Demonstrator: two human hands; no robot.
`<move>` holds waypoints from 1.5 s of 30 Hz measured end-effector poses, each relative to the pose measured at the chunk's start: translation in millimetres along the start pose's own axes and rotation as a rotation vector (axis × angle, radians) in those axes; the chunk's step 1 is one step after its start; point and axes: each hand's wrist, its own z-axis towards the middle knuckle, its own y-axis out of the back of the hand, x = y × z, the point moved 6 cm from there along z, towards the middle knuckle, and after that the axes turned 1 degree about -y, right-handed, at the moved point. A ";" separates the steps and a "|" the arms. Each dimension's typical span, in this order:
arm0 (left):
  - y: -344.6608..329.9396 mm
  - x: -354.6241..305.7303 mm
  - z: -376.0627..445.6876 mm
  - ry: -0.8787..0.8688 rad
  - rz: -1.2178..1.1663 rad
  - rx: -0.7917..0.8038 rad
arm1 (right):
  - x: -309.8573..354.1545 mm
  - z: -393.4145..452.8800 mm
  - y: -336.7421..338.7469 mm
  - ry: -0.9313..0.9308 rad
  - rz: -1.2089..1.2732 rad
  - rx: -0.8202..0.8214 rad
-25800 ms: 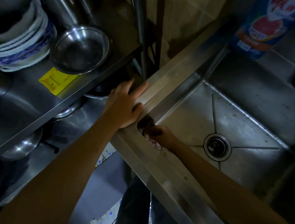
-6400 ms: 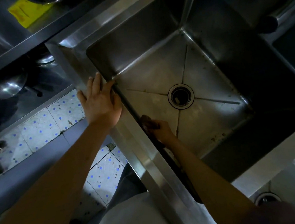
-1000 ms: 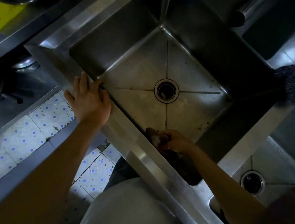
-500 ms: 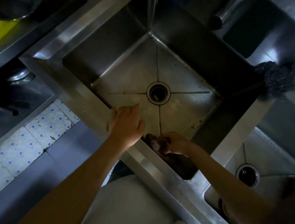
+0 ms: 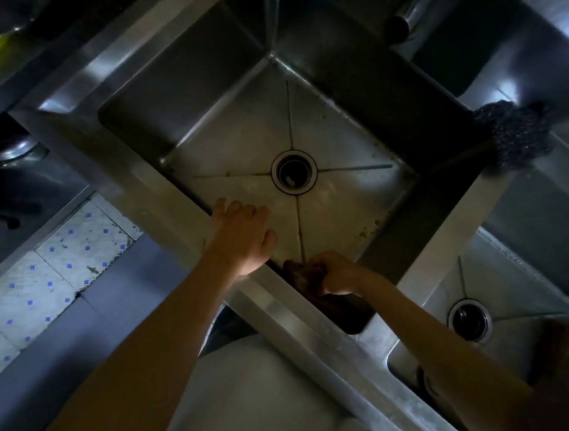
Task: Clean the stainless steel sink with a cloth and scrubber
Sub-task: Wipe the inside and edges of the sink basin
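**Left hand off the corner and over the near rim**

A second ago the left hand [image 5: 242,241] lay flat on the front rim close to the sink's left corner; it has since slid along that rim towards the right hand and now rests at the inner edge, fingers loosely spread and reaching over into the basin, holding nothing. The right hand [image 5: 334,272] has stayed low against the near inside wall, its fingers curled round a dark cloth [image 5: 302,275] that is pressed to the steel just below the rim. The two hands are now near each other, with only a short stretch of wall between them.

The sink [image 5: 168,88] shows its whole floor, and the drain [image 5: 293,172] sits at the centre, well apart from both hands. The far and right walls are in deep shadow. A dark scrubber [image 5: 516,133] lies on the divider at the right corner, beside a second basin [image 5: 524,301]. A tap spout [image 5: 410,18] hangs over the far right edge. Tiled floor [image 5: 57,266] lies left of the sink front.
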 end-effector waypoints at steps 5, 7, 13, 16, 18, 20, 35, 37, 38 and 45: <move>0.2 -1.7 -5.0 -0.024 -0.017 -0.010 | -8.4 -6.0 2.7 -0.013 0.039 0.033; -1.4 -2.6 -13.9 -0.047 -0.018 -0.015 | -6.4 -7.4 3.4 0.002 0.091 0.010; -2.2 -5.4 -40.7 -0.060 -0.096 -0.082 | -4.9 -6.2 0.5 0.026 0.037 -0.022; -4.7 -6.1 -42.4 -0.068 -0.055 -0.052 | -7.8 -10.4 1.6 0.039 0.134 -0.020; -5.8 -5.3 -43.8 -0.070 -0.011 -0.033 | -7.7 -12.5 1.1 0.039 0.168 -0.022; -5.4 -4.6 -44.4 -0.065 0.005 -0.019 | -9.0 -12.3 -0.4 0.034 0.161 -0.029; -1.0 -4.6 -45.6 -0.056 0.023 -0.039 | -16.2 9.4 -4.2 -0.023 -0.014 0.024; -0.3 -4.1 -45.6 -0.056 0.014 -0.047 | -15.9 16.0 -6.3 -0.033 -0.049 0.028; -0.3 -3.8 -45.7 -0.055 0.011 -0.051 | -15.0 18.0 -6.8 -0.039 -0.068 0.028; 2.9 -4.7 -45.9 -0.090 -0.059 -0.156 | -15.1 29.9 -9.1 -0.064 -0.098 0.014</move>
